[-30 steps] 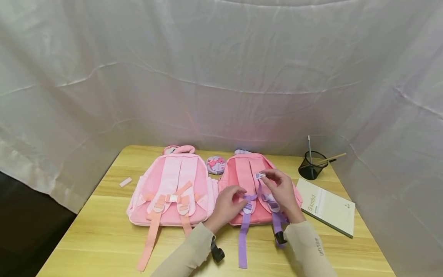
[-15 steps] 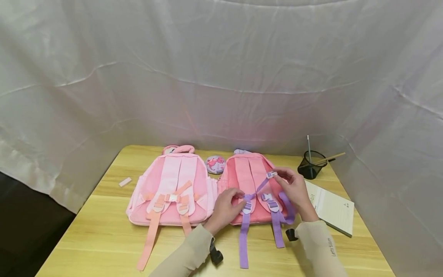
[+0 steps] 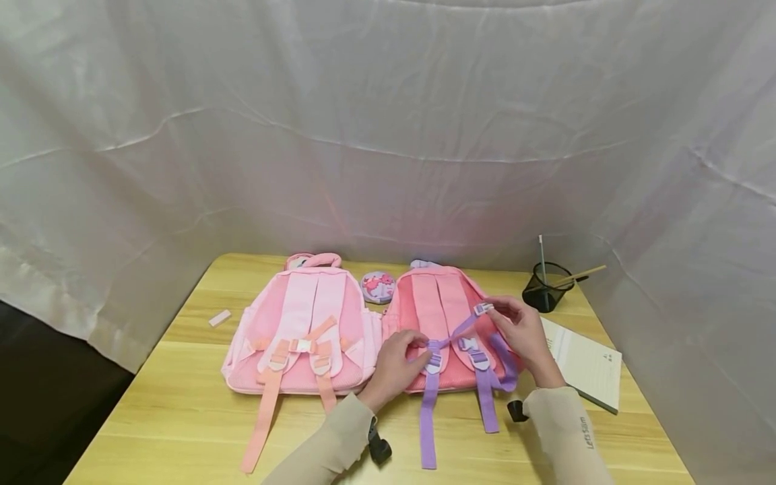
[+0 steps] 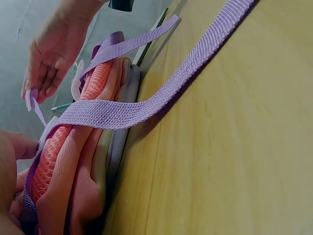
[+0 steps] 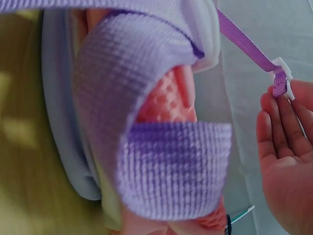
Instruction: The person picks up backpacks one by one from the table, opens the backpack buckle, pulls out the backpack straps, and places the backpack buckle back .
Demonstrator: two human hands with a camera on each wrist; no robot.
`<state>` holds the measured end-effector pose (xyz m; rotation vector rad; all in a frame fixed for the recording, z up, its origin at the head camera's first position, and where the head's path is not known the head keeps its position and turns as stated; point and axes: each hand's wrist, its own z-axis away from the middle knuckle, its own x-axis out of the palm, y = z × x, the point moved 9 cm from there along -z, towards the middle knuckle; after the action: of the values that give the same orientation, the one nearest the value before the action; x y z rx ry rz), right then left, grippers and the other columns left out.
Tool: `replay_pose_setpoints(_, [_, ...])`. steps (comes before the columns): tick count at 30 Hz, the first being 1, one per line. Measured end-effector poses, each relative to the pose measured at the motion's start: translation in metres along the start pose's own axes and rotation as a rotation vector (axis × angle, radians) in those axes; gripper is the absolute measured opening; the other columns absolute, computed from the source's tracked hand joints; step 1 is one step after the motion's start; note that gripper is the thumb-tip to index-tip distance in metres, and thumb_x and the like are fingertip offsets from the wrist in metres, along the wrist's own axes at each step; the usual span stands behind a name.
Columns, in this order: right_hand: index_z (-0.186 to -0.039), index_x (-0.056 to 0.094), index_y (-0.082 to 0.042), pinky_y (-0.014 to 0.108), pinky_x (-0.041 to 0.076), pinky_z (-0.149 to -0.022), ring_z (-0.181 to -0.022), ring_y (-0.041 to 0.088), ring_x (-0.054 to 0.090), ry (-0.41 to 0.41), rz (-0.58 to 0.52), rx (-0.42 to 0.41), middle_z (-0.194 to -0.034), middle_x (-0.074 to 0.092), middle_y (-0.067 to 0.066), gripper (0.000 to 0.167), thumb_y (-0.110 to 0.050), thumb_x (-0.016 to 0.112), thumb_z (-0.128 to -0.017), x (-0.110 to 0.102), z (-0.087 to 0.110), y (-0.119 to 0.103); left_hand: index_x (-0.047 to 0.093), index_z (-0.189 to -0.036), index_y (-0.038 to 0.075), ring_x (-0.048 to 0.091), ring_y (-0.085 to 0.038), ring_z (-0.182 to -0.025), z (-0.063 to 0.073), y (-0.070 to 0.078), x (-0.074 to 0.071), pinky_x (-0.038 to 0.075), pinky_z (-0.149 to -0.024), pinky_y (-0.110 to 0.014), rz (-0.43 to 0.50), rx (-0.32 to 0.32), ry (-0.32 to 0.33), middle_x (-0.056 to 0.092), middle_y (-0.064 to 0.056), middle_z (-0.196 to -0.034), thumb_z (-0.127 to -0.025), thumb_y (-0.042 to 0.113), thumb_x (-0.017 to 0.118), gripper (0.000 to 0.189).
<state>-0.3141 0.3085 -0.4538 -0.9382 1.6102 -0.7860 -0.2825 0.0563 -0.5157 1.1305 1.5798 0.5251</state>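
Note:
A coral-pink backpack (image 3: 429, 296) lies with its shoulder straps upward. Near its lower left strap end, beside a white adjuster (image 3: 433, 364), my left hand (image 3: 397, 367) grips the shoulder strap with thumb and fingers. My right hand (image 3: 526, 335) pinches a white buckle (image 3: 483, 308) between thumb and fingertips. From that buckle a thin purple chest strap (image 5: 247, 45) runs tight toward the left hand. A second white buckle (image 3: 467, 344) lies on the right shoulder strap, not held. Wide purple webbing (image 4: 146, 105) hangs from the bag onto the table.
Beside it on the left lies a light pink backpack (image 3: 267, 323) with its orange chest strap fastened. A round patterned pouch (image 3: 378, 287), a black mesh pen cup (image 3: 539, 296) and a notebook (image 3: 591, 364) surround the bags. A small pink-white block (image 3: 219, 318) sits at left.
My right hand has moved right with the buckle, drawing the chest strap out straight. The loose purple webbing beside it now shows as a loop. The left hand has barely moved.

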Motion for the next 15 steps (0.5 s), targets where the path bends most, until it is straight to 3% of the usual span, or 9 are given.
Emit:
replay_pose_setpoints(11, [-0.13,0.068,-0.002,0.008,0.048,-0.088,-0.103,-0.002,0.061,-0.017,-0.005,0.04,-0.128,0.068,0.021,0.033,-0.018,0.069,-0.101,-0.005,0.001,0.022,0.072,-0.11,0.014,0.064,-0.016,-0.099,0.0,-0.002,0.002,0.048,-0.091,-0.035,-0.022,0.007,0.005,0.073,0.002,-0.102,-0.093,0.024,0.077,0.02])
replay_pose_setpoints(15, [-0.132,0.068,-0.005,0.007,0.048,-0.087,-0.103,-0.003,0.06,-0.037,0.044,0.044,-0.13,0.068,0.019,0.034,-0.019,0.068,-0.101,-0.007,0.002,0.03,0.072,-0.11,0.014,0.064,-0.016,-0.099,0.001,-0.001,0.001,0.048,-0.092,-0.035,-0.02,0.01,0.004,0.073,0.002,-0.103,-0.093,0.024,0.077,0.021])
